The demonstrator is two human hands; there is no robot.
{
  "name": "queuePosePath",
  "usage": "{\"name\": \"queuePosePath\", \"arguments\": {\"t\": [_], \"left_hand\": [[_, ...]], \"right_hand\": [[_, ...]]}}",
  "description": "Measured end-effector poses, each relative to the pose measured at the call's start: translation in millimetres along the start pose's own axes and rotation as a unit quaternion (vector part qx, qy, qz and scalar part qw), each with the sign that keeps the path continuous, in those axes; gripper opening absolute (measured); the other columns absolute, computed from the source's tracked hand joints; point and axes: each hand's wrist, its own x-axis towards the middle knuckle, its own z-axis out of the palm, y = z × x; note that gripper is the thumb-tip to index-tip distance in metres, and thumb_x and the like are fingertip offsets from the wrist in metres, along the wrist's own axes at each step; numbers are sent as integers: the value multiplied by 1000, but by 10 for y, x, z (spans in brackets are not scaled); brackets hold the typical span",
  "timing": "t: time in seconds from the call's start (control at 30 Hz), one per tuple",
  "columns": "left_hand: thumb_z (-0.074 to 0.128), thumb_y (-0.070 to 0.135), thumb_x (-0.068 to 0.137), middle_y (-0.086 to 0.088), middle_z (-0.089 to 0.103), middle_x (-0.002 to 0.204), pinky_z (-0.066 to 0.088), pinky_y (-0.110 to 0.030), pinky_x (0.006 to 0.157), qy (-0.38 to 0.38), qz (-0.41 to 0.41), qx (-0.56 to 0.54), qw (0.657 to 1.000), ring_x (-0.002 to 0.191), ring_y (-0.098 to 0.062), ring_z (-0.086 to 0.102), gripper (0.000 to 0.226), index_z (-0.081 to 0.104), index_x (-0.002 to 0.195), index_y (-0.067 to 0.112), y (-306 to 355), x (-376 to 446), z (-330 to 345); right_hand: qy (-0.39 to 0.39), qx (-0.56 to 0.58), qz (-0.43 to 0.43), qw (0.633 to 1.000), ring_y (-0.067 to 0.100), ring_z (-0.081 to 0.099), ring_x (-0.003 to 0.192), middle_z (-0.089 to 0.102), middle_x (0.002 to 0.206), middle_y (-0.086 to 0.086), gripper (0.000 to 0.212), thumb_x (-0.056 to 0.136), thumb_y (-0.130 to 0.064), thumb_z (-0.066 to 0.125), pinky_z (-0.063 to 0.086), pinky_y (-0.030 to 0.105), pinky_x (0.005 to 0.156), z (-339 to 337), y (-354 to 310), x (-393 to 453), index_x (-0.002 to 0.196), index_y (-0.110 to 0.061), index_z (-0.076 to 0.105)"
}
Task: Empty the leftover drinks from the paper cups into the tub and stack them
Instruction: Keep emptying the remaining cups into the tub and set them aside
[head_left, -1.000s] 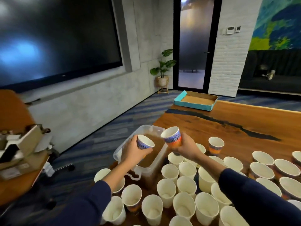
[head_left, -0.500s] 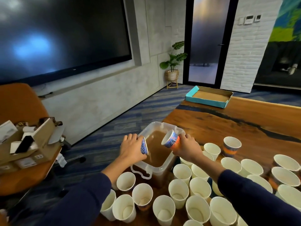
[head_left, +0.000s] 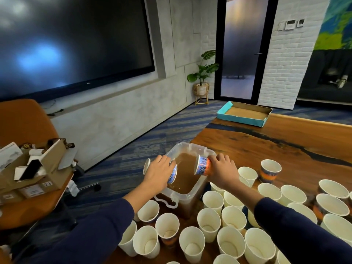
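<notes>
A clear plastic tub [head_left: 190, 193] of brown liquid stands at the wooden table's left corner. My left hand [head_left: 157, 173] grips a blue-patterned paper cup [head_left: 172, 175] lying on its side, mouth turned toward the tub's middle. My right hand [head_left: 222, 171] holds a second blue-and-orange cup [head_left: 202, 165] tipped sideways over the tub's right rim, mouth facing left. Whether liquid is running out cannot be seen. Several white-lined paper cups [head_left: 208, 222] stand upright in front of and to the right of the tub.
The wooden table [head_left: 266, 147] reaches back to a teal tray [head_left: 244, 116] at its far edge. One patterned cup [head_left: 270, 170] stands apart behind the cluster. An orange chair [head_left: 24, 122] with cardboard boxes [head_left: 34, 172] sits at left, over carpet.
Both cups went from upright above the tub to lying on their sides over the liquid. My hands dropped lower and the view tilted down toward the tub.
</notes>
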Motion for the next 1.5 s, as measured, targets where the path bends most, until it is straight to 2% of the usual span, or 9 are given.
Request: {"name": "queuePosePath", "arguments": {"t": [0.3, 0.57, 0.7, 0.97, 1.1, 1.2, 1.33, 1.43, 1.5], "left_hand": [[65, 21, 88, -14, 40, 139, 26, -35, 109, -5, 13, 64, 998, 128, -29, 37, 68, 27, 142, 6, 30, 70, 9], [55, 9, 92, -17, 39, 138, 27, -35, 108, 13, 67, 148, 987, 129, -30, 37, 55, 28, 139, 0, -13, 87, -34], [47, 6, 95, -17, 42, 136, 29, -35, 106, 7, 134, 207, 969, 126, -30, 40, 45, 32, 136, -2, 11, 67, 8], [57, 8, 90, -17, 40, 139, 27, -38, 110, 36, 90, 163, 982, 129, -32, 38, 57, 30, 139, 2, -145, 79, 45], [57, 10, 90, -14, 45, 137, 29, -37, 110, 31, 112, 170, 979, 128, -29, 42, 54, 35, 139, 4, -101, 41, 36], [60, 14, 89, -13, 43, 138, 28, -37, 110, 18, 66, 131, 989, 128, -29, 40, 60, 31, 141, 6, -111, 52, 46], [64, 16, 85, -12, 48, 133, 32, -37, 109, 52, 69, 112, 990, 124, -27, 46, 63, 36, 141, 7, -107, 47, 24], [76, 24, 73, -7, 60, 118, 41, -33, 100, 41, 99, 153, 982, 112, -23, 57, 58, 55, 126, 13, -76, 61, -35], [78, 23, 72, -8, 60, 117, 41, -33, 100, 59, 91, 153, 982, 111, -24, 57, 59, 56, 126, 12, -45, 27, -68]], "right_hand": [[46, -88, -93, 991, 24, 30, 133, 33, 147, 7, 70, 88, -29, 65, 29, 31, 109, -110, -157, 41, 147, -21, 27], [69, -188, -169, 965, 32, 23, 138, 25, 151, 13, 65, 95, -21, 55, 23, 38, 113, -133, -290, 110, 150, -13, 21], [58, -253, -223, 940, 34, 16, 142, 20, 154, 15, 61, 98, -17, 49, 17, 40, 116, -81, -287, 75, 150, -13, 19], [61, -280, -188, 940, 35, 9, 144, 12, 156, 16, 69, 98, -18, 50, 8, 43, 117, -224, -212, 53, 152, -13, 7], [49, -318, -273, 907, 35, 8, 144, 8, 157, 16, 70, 98, -16, 47, 8, 44, 117, -207, -205, 35, 153, -15, 2], [76, -297, -230, 923, 34, 5, 145, 6, 158, 15, 72, 98, -17, 48, 6, 44, 118, -281, -216, 57, 153, -16, 2], [58, -340, -247, 906, 34, 12, 144, 12, 157, 15, 71, 96, -16, 51, 11, 44, 117, -283, -196, 44, 152, -16, 8], [43, -347, -238, 906, 27, 42, 132, 44, 145, 7, 79, 73, -35, 79, 35, 38, 108, -317, -182, 59, 142, -28, 42], [31, -352, -236, 905, 24, 48, 126, 49, 140, 3, 81, 65, -38, 84, 41, 36, 104, -352, -173, 30, 138, -31, 49]]}}
